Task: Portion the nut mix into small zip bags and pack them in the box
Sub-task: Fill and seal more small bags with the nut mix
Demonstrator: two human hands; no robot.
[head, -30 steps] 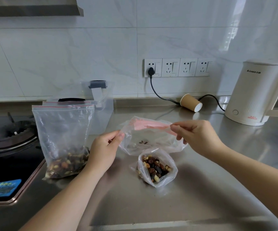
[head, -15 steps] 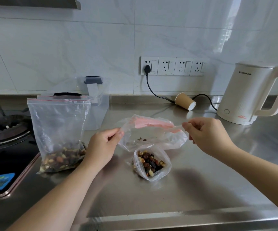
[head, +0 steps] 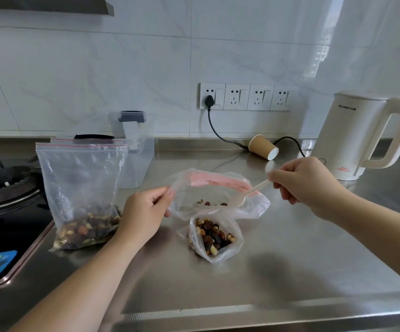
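Note:
A large zip bag with nut mix at its bottom stands upright at the left of the steel counter. My left hand pinches the left rim of a small zip bag with a pink strip, which holds a few nuts. My right hand grips a pale plastic spoon whose bowl is inside that bag. In front of it sits a second small bag, open at the top and filled with nut mix. A clear plastic box stands behind the large bag.
A gas hob lies at the far left. A paper cup lies on its side near the wall, beside a black cable. A white kettle stands at the right rear. The counter's front edge runs below.
My right hand has let go of the bag's rim, moved right and now holds a spoon dipped into the small bag. The left hand keeps its pinch.

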